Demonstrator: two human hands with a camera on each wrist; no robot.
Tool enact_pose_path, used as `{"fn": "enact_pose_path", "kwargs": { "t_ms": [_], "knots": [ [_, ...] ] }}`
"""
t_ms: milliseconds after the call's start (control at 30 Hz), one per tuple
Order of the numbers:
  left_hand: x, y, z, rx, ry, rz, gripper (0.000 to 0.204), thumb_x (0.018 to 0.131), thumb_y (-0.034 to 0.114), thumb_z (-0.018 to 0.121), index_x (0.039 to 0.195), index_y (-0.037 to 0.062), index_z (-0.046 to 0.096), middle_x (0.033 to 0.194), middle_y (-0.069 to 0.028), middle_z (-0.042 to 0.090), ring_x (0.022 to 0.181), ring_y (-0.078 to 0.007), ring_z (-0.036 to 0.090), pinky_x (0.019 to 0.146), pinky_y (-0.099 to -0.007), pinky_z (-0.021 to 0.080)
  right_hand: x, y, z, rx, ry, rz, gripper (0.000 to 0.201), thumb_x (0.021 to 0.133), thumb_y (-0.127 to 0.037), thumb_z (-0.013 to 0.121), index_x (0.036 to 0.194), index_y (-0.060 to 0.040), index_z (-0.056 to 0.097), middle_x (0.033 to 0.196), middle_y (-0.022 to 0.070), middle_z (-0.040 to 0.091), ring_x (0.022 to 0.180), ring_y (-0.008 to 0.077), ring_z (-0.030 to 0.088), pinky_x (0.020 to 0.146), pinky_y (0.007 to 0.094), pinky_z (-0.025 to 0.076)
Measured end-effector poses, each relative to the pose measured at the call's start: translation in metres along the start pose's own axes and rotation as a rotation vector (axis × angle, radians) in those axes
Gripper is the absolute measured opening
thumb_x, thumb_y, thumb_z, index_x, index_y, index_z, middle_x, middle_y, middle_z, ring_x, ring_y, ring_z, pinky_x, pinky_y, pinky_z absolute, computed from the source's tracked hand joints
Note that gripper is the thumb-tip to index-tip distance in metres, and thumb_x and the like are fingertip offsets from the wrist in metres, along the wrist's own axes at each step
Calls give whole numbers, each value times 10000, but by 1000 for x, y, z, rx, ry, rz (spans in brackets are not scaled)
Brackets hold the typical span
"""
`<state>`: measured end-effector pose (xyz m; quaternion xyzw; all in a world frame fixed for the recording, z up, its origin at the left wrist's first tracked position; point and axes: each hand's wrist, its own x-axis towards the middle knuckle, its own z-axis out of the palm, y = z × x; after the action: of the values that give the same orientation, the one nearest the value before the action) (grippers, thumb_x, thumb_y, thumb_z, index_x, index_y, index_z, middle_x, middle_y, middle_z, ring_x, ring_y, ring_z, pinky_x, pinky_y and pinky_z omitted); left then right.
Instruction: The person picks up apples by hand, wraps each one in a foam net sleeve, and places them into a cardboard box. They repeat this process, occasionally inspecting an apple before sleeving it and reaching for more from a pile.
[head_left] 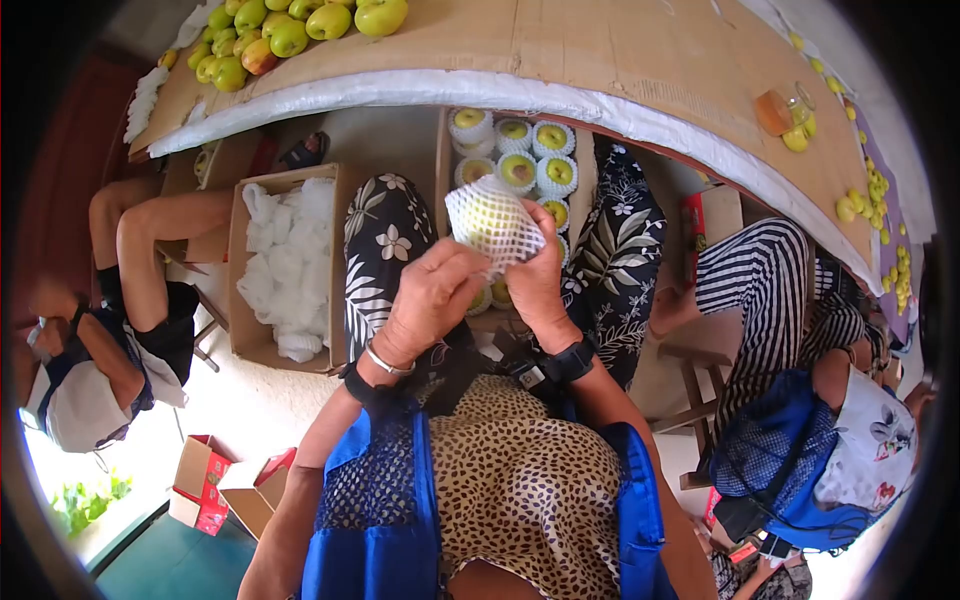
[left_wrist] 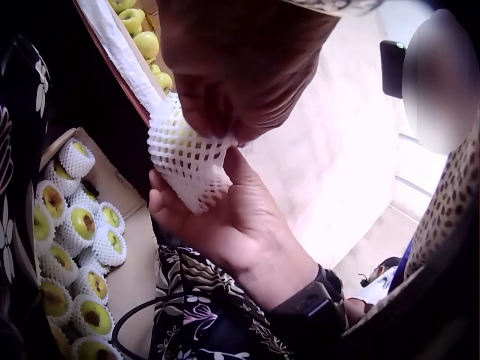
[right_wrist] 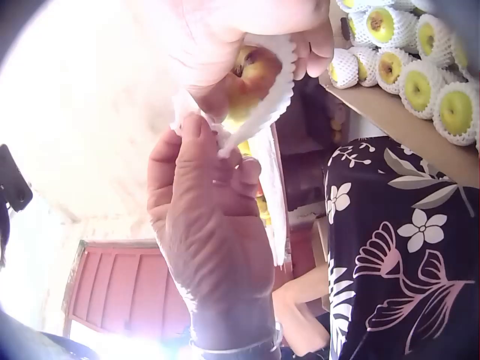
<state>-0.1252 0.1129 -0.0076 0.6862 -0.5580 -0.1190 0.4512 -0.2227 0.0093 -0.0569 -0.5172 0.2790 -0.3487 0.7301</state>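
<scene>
A yellow-green apple (right_wrist: pixel 251 82) with a reddish patch around its stem sits inside a white foam net sleeve (head_left: pixel 492 222) above the lap. My right hand (head_left: pixel 540 268) grips the sleeved apple from the side, its fingers and thumb around the netting. With thumb and fingers, my left hand (head_left: pixel 437 292) pinches the sleeve's edge near the apple's open end, as the right wrist view shows (right_wrist: pixel 214 225). Under the hands, a cardboard box (head_left: pixel 442 150) holds rows of apples in the same foam nets (head_left: pixel 517 170).
To the left stands a carton (head_left: pixel 238 300) of loose white foam nets (head_left: pixel 290 255). A cardboard-topped table (head_left: pixel 600 60) with a pile of bare apples (head_left: pixel 290 36) lies ahead. People sit on both sides, one in striped trousers (head_left: pixel 760 280). Small red boxes (head_left: pixel 205 485) lie at lower left.
</scene>
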Motion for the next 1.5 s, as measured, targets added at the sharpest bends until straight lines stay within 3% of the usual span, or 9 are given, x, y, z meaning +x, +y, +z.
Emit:
{"fn": "enact_pose_path", "kwargs": {
  "t_ms": [233, 367, 433, 567, 933, 1100, 1200, 1367, 1500],
  "knots": [
    [-2, 12, -7, -326, -78, -122, 257, 718, 90, 705, 945, 38, 596, 869, -78, 612, 734, -187, 620, 644, -278, 503, 0, -4, -7, 188, -64, 49, 518, 745, 31, 646, 1202, -6, 404, 1109, 64, 542, 987, 109, 537, 853, 239, 448],
    [22, 2, -17, -223, 396, -276, 483, 794, 242, 651, 1203, 42, 488, 1155, -123, 531, 1055, -210, 519, 896, -320, 410, -3, -15, -10, 265, -128, 257, 498, 761, -33, 671, 1193, 2, 423, 1077, 57, 567, 973, 94, 542, 850, 228, 449],
    [30, -11, -21, -727, 104, -404, 517, 858, 314, 567, 1275, 48, 415, 1247, -107, 460, 1143, -199, 439, 957, -327, 351, -5, -17, -7, 239, -182, 271, 478, 754, -46, 682, 1167, 1, 447, 1067, 50, 569, 942, 84, 544, 825, 222, 452],
    [23, -33, -3, -1040, -88, -477, 471, 887, 328, 480, 1207, -17, 455, 1140, -147, 547, 1017, -178, 553, 904, -311, 427, -9, -16, -3, 5, -234, 154, 438, 750, -62, 680, 1133, -3, 477, 1015, 38, 584, 895, 81, 548, 793, 231, 453],
    [7, -31, 10, -1035, 171, -592, 384, 931, 323, 383, 1077, -11, 504, 1031, -130, 599, 927, -186, 590, 852, -319, 464, 2, -30, 5, -621, -298, 125, 438, 685, -209, 712, 988, 32, 508, 886, 166, 613, 879, 298, 614, 752, 322, 467],
    [1, -50, 8, -1453, 274, -791, 390, 929, 323, 354, 1107, 12, 507, 1088, -136, 578, 957, -230, 580, 859, -349, 465, 5, -44, -1, -372, -423, 268, 694, 664, -286, 769, 1192, 24, 441, 983, 160, 617, 891, 200, 614, 714, 302, 500],
    [-6, -65, 6, -1702, 220, -778, 447, 918, 369, 355, 1164, 23, 496, 1151, -154, 553, 1035, -330, 546, 868, -464, 460, 16, -96, -22, -376, -453, 278, 657, 750, -212, 718, 1276, -11, 380, 1176, 182, 506, 968, 210, 580, 777, 312, 496],
    [-7, -68, 6, -1925, 122, -803, 520, 900, 426, 376, 1215, 25, 473, 1170, -159, 543, 1100, -381, 506, 836, -552, 465, 6, -222, -31, -521, -276, 125, 500, 736, -33, 560, 1222, 13, 453, 1142, 136, 553, 976, 181, 574, 798, 266, 448],
    [-10, -73, 13, -1943, 169, -838, 519, 905, 428, 369, 1238, 39, 453, 1201, -156, 522, 1072, -385, 521, 811, -532, 483, -17, -286, -50, -780, -183, -129, 593, 766, -244, 580, 1217, 101, 407, 1128, 211, 542, 902, 214, 593, 688, 279, 460]
  ]
}}
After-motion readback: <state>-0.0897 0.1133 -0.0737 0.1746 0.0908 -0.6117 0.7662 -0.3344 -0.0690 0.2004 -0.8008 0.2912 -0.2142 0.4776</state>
